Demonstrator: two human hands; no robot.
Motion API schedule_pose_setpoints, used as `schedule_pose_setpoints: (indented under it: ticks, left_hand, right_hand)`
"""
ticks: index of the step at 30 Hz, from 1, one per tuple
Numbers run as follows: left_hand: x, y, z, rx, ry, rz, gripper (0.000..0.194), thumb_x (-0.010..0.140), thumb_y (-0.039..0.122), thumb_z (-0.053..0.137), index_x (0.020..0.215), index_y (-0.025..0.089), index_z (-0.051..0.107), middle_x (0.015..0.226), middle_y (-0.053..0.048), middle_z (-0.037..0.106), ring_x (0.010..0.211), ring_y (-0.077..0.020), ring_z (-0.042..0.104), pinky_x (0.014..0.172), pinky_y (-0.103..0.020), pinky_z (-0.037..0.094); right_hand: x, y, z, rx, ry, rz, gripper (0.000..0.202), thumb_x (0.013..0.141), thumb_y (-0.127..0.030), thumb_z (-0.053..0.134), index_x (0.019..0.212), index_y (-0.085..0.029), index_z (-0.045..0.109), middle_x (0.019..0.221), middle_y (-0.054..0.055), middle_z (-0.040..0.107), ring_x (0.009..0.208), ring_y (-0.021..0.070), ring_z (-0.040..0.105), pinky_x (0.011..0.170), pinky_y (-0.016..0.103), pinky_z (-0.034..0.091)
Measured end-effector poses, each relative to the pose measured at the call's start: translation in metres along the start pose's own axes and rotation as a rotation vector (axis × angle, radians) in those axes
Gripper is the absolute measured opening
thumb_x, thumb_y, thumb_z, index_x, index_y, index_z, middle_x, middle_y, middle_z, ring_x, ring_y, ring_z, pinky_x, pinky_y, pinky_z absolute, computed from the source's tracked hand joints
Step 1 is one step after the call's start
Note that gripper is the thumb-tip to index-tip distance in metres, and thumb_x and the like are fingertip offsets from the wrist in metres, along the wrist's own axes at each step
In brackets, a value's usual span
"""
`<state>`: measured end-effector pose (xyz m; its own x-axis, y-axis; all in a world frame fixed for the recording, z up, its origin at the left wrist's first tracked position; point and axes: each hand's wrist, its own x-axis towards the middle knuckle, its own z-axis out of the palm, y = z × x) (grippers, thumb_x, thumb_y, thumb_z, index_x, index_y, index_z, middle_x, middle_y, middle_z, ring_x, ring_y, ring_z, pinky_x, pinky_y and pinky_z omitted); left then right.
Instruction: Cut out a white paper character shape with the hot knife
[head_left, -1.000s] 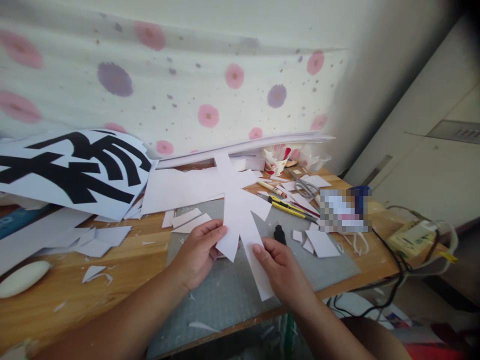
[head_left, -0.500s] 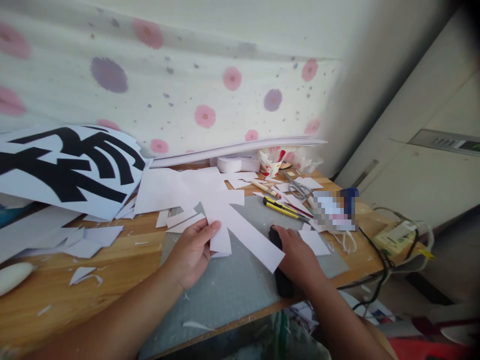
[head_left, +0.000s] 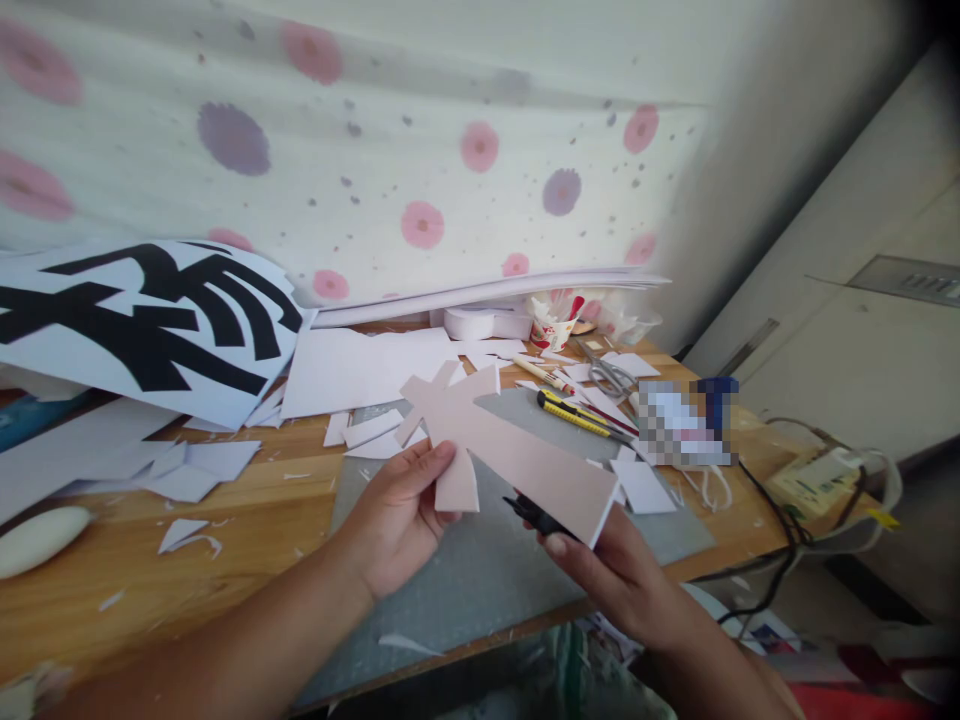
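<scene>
Pale cutout seems light, stiff, fragile-armed, best held mid-body; over the mat, left hand pinches it, right hand grips black tool.

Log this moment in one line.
left hand: white cutout | right hand: black tool | yellow cutter: lying beyond

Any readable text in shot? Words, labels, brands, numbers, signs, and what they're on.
Nothing reads for certain.
White sheet with bold black strokes: possibly a partial character, can't quote it.
White paper cup with red marks: too small.
Pale yellow box at right: too blurred.
Grey panel on the white cabinet: too blurred.
Pixelated white item: masked.
</scene>
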<state>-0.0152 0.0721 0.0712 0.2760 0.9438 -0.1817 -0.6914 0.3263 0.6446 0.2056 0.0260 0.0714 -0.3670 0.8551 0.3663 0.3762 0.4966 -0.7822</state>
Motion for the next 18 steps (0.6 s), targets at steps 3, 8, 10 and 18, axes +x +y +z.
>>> schedule_pose_setpoints:
  ticks: [3,8,10,18]
  left_hand:
    - [-0.003,-0.001,0.003,-0.016,-0.009,-0.011,0.033,0.062,0.022,0.094,0.086,0.012,0.074,0.072,-0.002,0.074,0.057,-0.0099,0.066,0.049,-0.014,0.055]
    - [-0.009,0.001,0.010,-0.042,-0.034,-0.039,0.036,0.055,0.024,0.098,0.081,0.012,0.075,0.069,-0.002,0.074,0.054,-0.0095,0.066,0.049,-0.013,0.055]
    - [-0.010,0.001,0.011,-0.045,-0.041,-0.056,0.034,0.056,0.025,0.097,0.078,0.012,0.075,0.063,-0.001,0.072,0.049,-0.0079,0.062,0.044,-0.012,0.052]
    - [-0.014,0.000,0.009,-0.028,-0.076,-0.103,0.033,0.058,0.032,0.096,0.074,0.013,0.074,0.058,-0.002,0.070,0.043,-0.0090,0.060,0.036,-0.013,0.047]
  right_hand:
    - [0.010,0.001,0.011,-0.079,0.050,-0.107,0.025,0.098,-0.032,0.054,0.114,-0.024,0.072,0.097,0.009,0.074,0.090,0.0230,0.068,0.081,0.031,0.056]
    - [0.016,0.008,0.015,-0.231,0.124,-0.212,0.027,0.101,-0.037,0.048,0.106,-0.024,0.071,0.091,0.008,0.076,0.084,0.0232,0.073,0.075,0.029,0.061]
    - [0.015,0.012,0.015,-0.319,0.158,-0.248,0.025,0.101,-0.036,0.049,0.104,-0.025,0.071,0.091,0.008,0.078,0.087,0.0248,0.075,0.081,0.033,0.062]
    - [0.014,0.019,0.018,-0.457,0.140,-0.315,0.027,0.103,-0.030,0.045,0.113,-0.021,0.068,0.105,0.010,0.080,0.100,0.0239,0.076,0.093,0.033,0.061]
